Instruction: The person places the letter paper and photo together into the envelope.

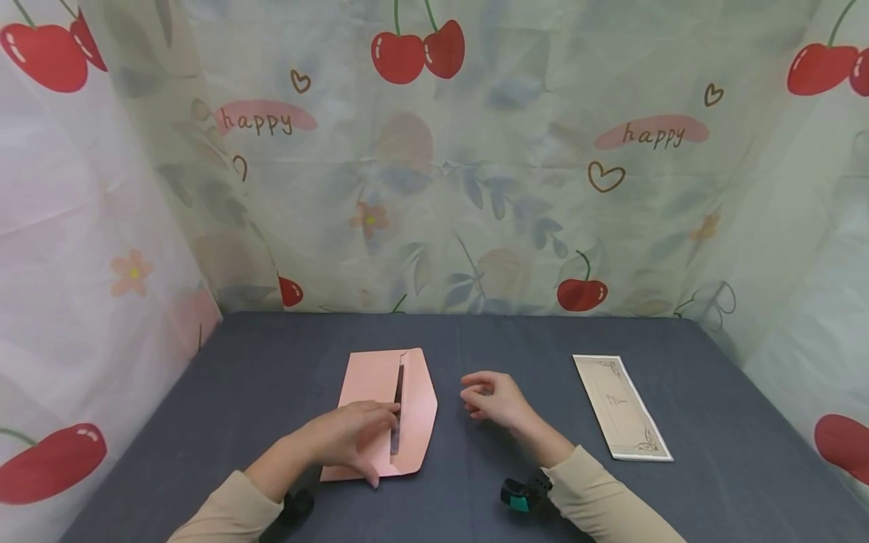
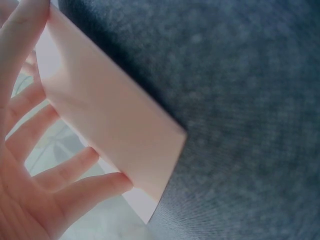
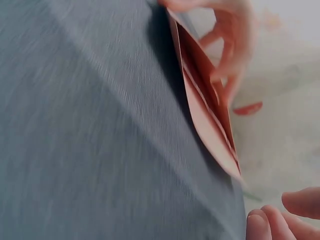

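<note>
A pink envelope (image 1: 370, 373) lies on the dark cloth, its pointed flap (image 1: 422, 411) folded out to the right and its mouth gaping as a dark slit. My left hand (image 1: 349, 434) holds it, thumb at the near edge and fingertips at the slit. In the right wrist view, the envelope's mouth (image 3: 200, 80) stands parted under those fingers. Right of the flap and apart from it, my right hand (image 1: 498, 400) hovers with loosely bent fingers and nothing in them. The left wrist view shows the envelope's pale pink side (image 2: 110, 105) beside the left hand's spread fingers.
A beige card-like stack (image 1: 619, 407) with ornate corner patterns and a white edge lies to the right of my right hand. The dark table cloth (image 1: 516, 339) ends at a cherry-print curtain (image 1: 434, 226) behind and at both sides.
</note>
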